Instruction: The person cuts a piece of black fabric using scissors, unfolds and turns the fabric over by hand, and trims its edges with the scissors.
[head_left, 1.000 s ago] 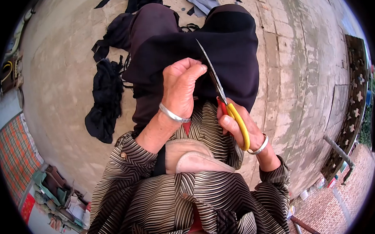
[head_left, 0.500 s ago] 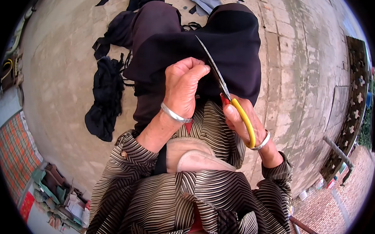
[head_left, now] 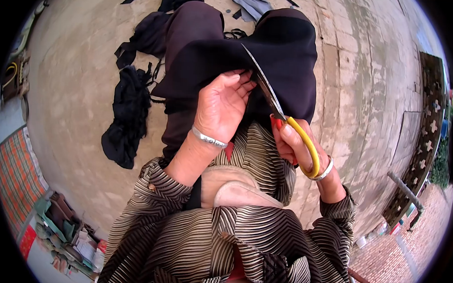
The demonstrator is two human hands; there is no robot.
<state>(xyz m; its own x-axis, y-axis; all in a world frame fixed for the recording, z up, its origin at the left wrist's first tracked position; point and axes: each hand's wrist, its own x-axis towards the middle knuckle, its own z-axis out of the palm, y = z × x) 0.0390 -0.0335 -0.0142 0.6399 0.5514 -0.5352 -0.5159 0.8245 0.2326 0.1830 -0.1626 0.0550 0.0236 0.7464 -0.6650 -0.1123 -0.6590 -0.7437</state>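
Note:
My right hand [head_left: 297, 144] is wrapped round the handles of a pair of scissors [head_left: 306, 144], one handle yellow and the other red. Their long metal blades point away from me and lie close together over the black cloth [head_left: 209, 61] across my lap. My left hand [head_left: 220, 104] is turned palm up just left of the blades. Its thumb stands apart from the half-curled fingers, whose tips are at the cloth near the blade. Whether they touch a cut edge there is hard to see.
A crumpled black cloth piece [head_left: 126, 115] lies on the concrete floor to my left. More dark scraps [head_left: 150, 34] and a grey cloth [head_left: 251, 5] lie beyond my knees. At the left edge are a checked cloth [head_left: 20, 179] and stacked fabrics; a pipe [head_left: 407, 190] stands at right.
My left hand has gone from a pinch to an opened palm with the thumb lifted. The scissors have shifted slightly right and toward me, still in my right hand.

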